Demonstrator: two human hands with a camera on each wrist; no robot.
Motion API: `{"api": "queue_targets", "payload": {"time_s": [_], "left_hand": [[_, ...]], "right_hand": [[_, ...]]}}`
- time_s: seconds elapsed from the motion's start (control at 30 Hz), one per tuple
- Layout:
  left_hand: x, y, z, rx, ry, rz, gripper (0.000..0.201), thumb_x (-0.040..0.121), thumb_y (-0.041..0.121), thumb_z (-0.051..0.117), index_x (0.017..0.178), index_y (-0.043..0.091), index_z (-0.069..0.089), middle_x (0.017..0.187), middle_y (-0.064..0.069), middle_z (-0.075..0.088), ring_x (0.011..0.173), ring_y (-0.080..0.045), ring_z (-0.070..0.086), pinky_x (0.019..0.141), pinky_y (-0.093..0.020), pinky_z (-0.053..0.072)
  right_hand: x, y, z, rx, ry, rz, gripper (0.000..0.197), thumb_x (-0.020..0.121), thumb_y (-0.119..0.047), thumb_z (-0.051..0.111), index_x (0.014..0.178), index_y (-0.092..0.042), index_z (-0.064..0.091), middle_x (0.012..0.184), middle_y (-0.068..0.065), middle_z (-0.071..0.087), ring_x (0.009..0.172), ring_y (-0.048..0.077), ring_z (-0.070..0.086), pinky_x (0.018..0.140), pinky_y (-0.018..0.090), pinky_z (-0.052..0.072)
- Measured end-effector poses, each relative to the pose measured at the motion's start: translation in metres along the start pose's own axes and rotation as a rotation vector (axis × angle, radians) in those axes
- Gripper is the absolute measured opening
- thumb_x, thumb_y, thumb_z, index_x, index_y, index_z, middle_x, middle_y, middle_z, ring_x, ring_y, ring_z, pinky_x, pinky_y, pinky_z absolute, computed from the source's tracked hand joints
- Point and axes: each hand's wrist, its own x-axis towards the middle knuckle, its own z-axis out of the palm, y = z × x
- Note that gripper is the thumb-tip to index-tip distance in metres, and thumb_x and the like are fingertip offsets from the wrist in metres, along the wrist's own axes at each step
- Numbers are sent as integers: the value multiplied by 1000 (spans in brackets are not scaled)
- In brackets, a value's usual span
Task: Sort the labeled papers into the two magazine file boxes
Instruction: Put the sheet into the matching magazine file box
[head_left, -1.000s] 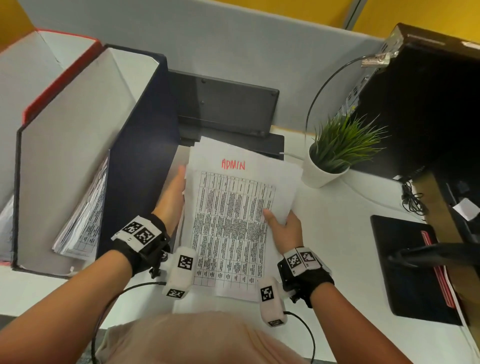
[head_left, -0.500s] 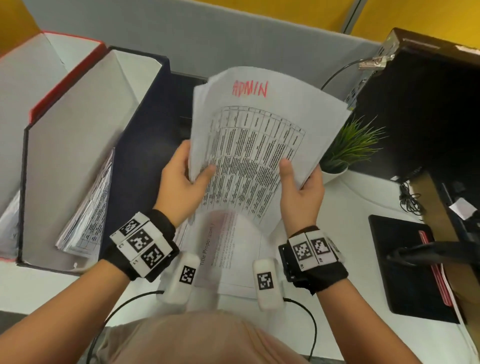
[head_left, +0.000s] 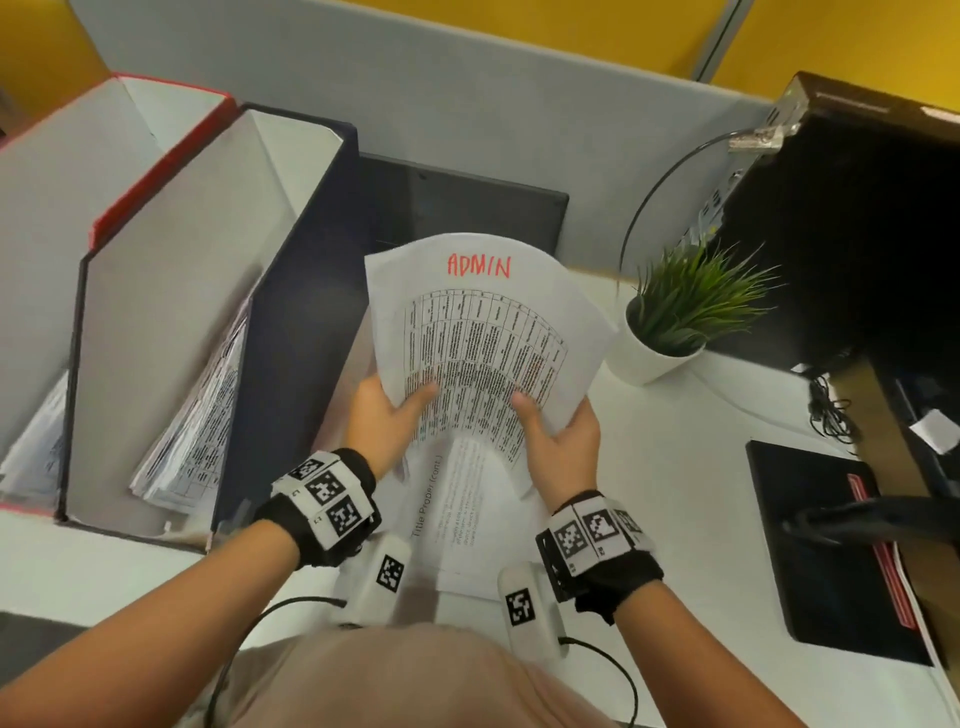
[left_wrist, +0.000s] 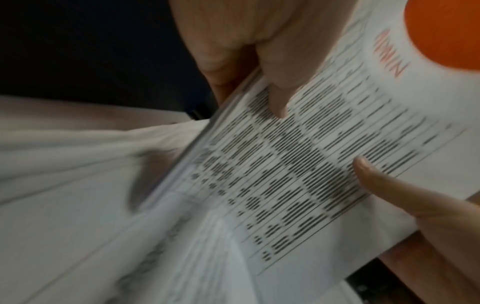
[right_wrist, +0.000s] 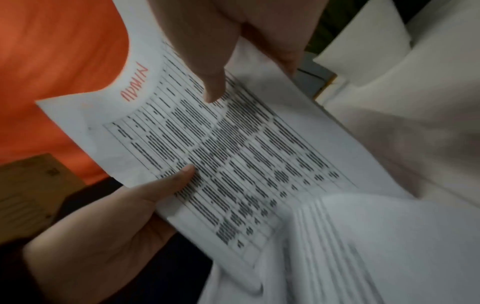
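A paper marked ADMIN in red (head_left: 483, 322) (left_wrist: 324, 156) (right_wrist: 207, 156), printed with a table, is held up above the desk by both hands. My left hand (head_left: 387, 415) (left_wrist: 246, 51) pinches its left edge, thumb on the print. My right hand (head_left: 558, 431) (right_wrist: 221, 41) pinches its right edge the same way. Under it, a stack of papers (head_left: 462, 514) lies on the white desk. A dark blue magazine file box (head_left: 291, 322) stands to the left with papers inside (head_left: 202, 421). A red file box (head_left: 156, 171) stands behind it, further left.
A potted green plant (head_left: 680, 317) stands to the right of the held paper. Behind the paper lies a black flat device (head_left: 467, 208). A black pad (head_left: 831, 545) and a dark box with cables occupy the right side. A grey partition closes off the back.
Both hands lifted the ADMIN paper off the stack, uncovering the sheet below. It has since come lower and a little to the left, its top now curling away.
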Motion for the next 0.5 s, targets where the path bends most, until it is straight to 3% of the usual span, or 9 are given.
{"api": "queue_targets", "payload": {"time_s": [0.07, 0.13, 0.27, 0.37, 0.43, 0.5], "left_hand": [[-3, -6, 1, 17, 4, -36, 33, 86, 7, 63, 119, 9, 57, 90, 19, 58, 78, 15, 53, 60, 4, 40], [-2, -3, -1, 44, 17, -37, 32, 87, 8, 63, 118, 8, 58, 89, 20, 58, 77, 17, 53, 61, 3, 42], [9, 30, -17, 93, 59, 40, 20, 87, 9, 62, 105, 13, 67, 93, 9, 68, 84, -1, 64, 77, -20, 54], [18, 68, -40, 147, 73, 126, 18, 87, 12, 60, 103, 15, 68, 94, 9, 69, 89, -3, 65, 78, -21, 53], [24, 92, -61, 201, 82, 176, 14, 88, 13, 60, 101, 14, 67, 92, 5, 69, 81, -2, 66, 72, -21, 54], [28, 113, -85, 250, 103, 189, 11, 88, 16, 62, 96, 10, 65, 82, -1, 66, 60, -1, 60, 54, -16, 51]], "right_hand": [[-3, 7, 3, -21, -5, 11, 38, 84, -8, 65, 121, -13, 56, 102, -16, 60, 96, -2, 58, 77, -1, 44], [-1, 5, 6, -31, -6, 11, 35, 85, -8, 64, 118, -18, 56, 102, -17, 60, 94, -5, 58, 73, -2, 44], [13, -18, 9, 26, -27, -48, 31, 83, -8, 65, 99, -34, 57, 94, -26, 63, 88, -15, 61, 69, 1, 47], [19, -38, 11, 47, -64, -144, 33, 78, -11, 71, 96, -35, 58, 90, -26, 66, 91, -12, 62, 72, 4, 49], [18, -45, 12, 35, -140, -184, 37, 74, -16, 74, 101, -33, 54, 97, -18, 66, 90, -7, 63, 71, 7, 50], [16, -44, 11, -11, -200, -166, 43, 72, -18, 75, 105, -33, 52, 101, -7, 65, 85, 1, 63, 67, 9, 50]]}}
